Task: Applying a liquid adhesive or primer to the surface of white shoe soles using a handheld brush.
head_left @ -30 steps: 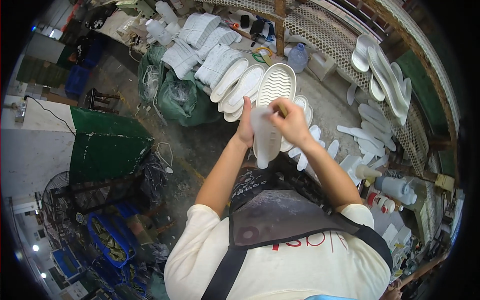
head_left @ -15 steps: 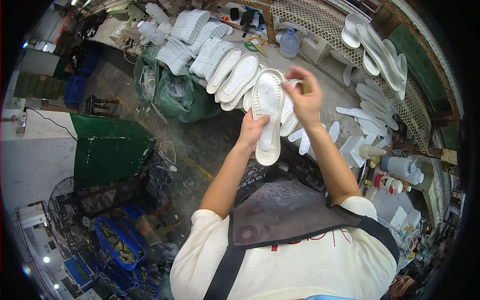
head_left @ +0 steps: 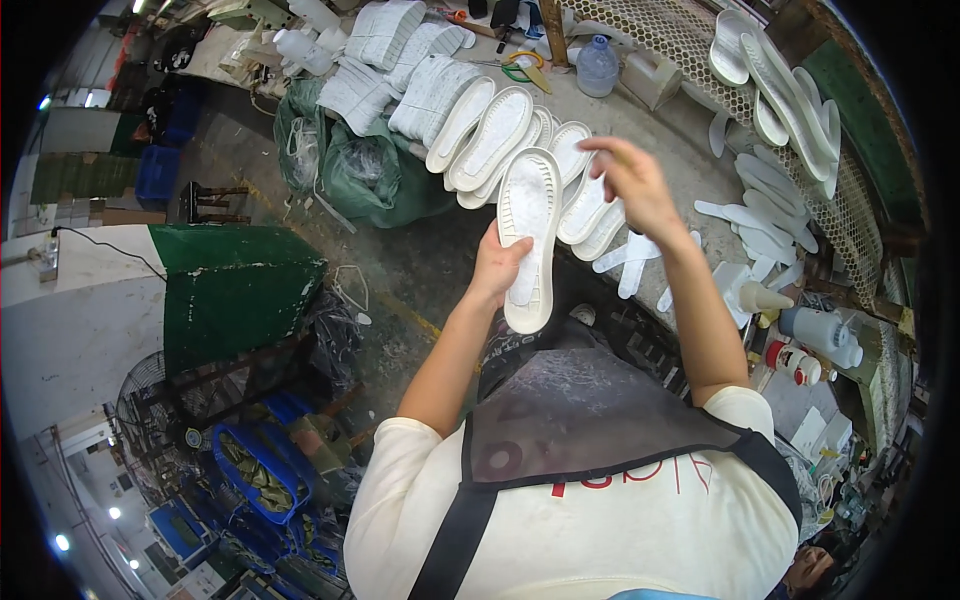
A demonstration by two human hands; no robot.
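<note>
My left hand (head_left: 499, 265) grips an off-white shoe sole (head_left: 544, 290) by its side, thumb pressed on the inner face. A white liner piece (head_left: 528, 205) lies inside the sole's raised rim. My right hand (head_left: 640, 188) is off to the right, above the bench, fingers apart with nothing visible in them. Beneath and beside it, more soles (head_left: 572, 152) overlap in a row on the bench; some contain white liners. Another sole (head_left: 503, 124) with a liner lies in the group to the left.
Stacks of white liner bundles (head_left: 436, 98) lie behind the soles. Loose white strips (head_left: 770, 205) are spread to the right, near a glue bottle (head_left: 765, 297). A clear plastic jug (head_left: 597, 66) and scissors (head_left: 523, 66) sit farther back. Green bags (head_left: 372, 180) hang at the bench edge.
My right hand has drawn away from the held sole toward the right, its fingers spreading. The left hand keeps its grip on the sole; the view has shifted slightly.
</note>
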